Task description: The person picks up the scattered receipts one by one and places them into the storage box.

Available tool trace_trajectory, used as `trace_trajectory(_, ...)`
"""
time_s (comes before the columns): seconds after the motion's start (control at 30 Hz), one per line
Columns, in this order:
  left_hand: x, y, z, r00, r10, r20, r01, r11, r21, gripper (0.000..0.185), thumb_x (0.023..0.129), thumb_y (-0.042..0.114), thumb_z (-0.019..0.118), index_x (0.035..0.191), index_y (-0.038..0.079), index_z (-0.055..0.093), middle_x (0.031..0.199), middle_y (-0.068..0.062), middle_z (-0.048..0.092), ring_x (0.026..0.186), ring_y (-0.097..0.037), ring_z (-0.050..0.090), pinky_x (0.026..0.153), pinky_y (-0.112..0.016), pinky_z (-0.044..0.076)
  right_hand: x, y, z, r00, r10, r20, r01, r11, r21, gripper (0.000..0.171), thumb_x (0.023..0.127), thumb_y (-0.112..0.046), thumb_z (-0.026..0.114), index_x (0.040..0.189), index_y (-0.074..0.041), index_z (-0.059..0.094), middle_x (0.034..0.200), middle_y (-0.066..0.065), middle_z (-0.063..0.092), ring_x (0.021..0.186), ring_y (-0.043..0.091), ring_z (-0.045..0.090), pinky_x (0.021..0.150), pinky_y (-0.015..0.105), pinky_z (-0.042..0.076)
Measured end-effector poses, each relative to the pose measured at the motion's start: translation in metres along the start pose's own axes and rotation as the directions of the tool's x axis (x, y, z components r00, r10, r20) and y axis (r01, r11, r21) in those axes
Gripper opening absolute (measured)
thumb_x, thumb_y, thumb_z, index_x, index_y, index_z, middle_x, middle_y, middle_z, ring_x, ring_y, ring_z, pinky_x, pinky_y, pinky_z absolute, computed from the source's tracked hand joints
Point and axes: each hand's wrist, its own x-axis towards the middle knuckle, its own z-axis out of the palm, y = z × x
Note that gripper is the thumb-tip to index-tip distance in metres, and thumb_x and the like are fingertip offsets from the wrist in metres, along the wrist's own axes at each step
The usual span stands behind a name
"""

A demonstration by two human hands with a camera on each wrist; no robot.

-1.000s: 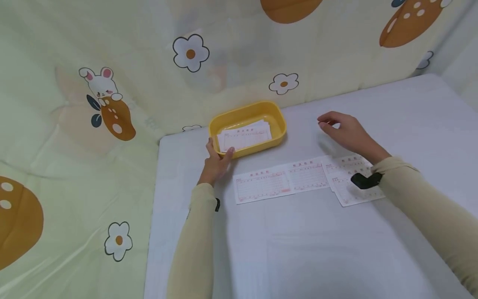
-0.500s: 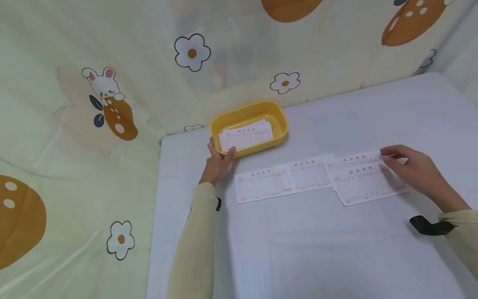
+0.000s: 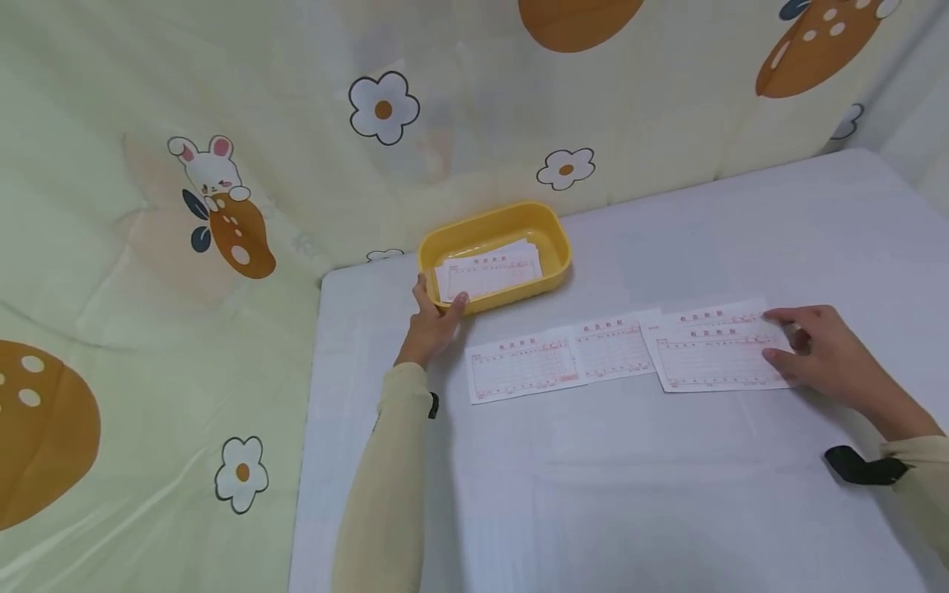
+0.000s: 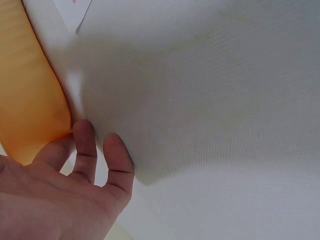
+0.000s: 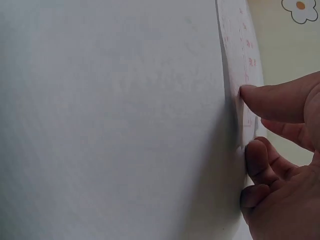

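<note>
My left hand point(image 3: 430, 331) holds the near left corner of a yellow tray point(image 3: 528, 295), its thumb by the front rim and a finger along the side. Inside the tray lies a small stack of receipt slips point(image 3: 493, 272) printed in red. At the right, my right hand point(image 3: 836, 354) pinches the right end of a receipt slip point(image 3: 715, 362), which overlaps another slip point(image 3: 700, 315) behind it. In the right wrist view, the thumb point(image 5: 280, 100) presses on the slip's printed face, while the other fingers bend at its edge.
Left of the held slip, two more receipt slips, one at the left point(image 3: 519, 371) and one in the middle point(image 3: 611, 350), form an overlapping row on the white-covered table point(image 3: 667, 494). A patterned curtain point(image 3: 474, 107) hangs directly behind the table and along its left side.
My right hand has moved from beside the tray, above the table, rightward and down to the slips' right end. The front right slip has shifted slightly left and back. The left hand stays at the tray.
</note>
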Motion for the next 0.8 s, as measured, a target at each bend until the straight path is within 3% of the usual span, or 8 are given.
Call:
trace_trajectory(0.2, -0.001, 0.000, 0.000, 1.000, 0.001, 0.001, -0.001, 1.000, -0.010, 0.103, 0.100, 0.077, 0.053, 0.168, 0.038, -0.014, 0.166, -0.030, 0.035, 0.150, -0.046, 0.040, 0.123, -0.061, 0.030, 0.002, 0.002, -0.004, 1.000, -0.003, 0.024, 0.003, 1.000, -0.018, 0.055, 0.096, -0.003, 0.077, 0.137, 0.020, 0.049, 0.125, 0.040, 0.037, 0.096, 0.043, 0.044, 0.063, 0.022, 0.036)
trace_trajectory(0.6, 0.002, -0.001, 0.001, 1.000, 0.002, 0.001, -0.002, 1.000, -0.004, 0.104, 0.099, 0.078, 0.053, 0.168, 0.039, -0.014, 0.167, -0.030, 0.033, 0.150, -0.047, 0.039, 0.122, -0.062, 0.029, 0.006, 0.005, -0.007, 0.997, -0.037, 0.063, 0.037, 0.999, 0.004, 0.051, 0.094, -0.001, 0.078, 0.131, 0.022, 0.052, 0.110, 0.027, 0.047, 0.095, 0.034, 0.041, 0.065, 0.019, 0.033)
trace_trajectory(0.8, 0.004, -0.002, 0.001, 1.000, -0.008, -0.002, 0.008, 1.000, -0.015, 0.104, 0.099, 0.076, 0.054, 0.168, 0.040, -0.014, 0.168, -0.030, 0.031, 0.151, -0.048, 0.038, 0.123, -0.063, 0.029, 0.021, 0.006, -0.017, 0.984, -0.047, 0.172, 0.050, 0.999, -0.013, 0.061, 0.090, 0.000, 0.084, 0.134, 0.022, 0.047, 0.108, 0.024, 0.052, 0.091, 0.032, 0.046, 0.066, 0.024, 0.039)
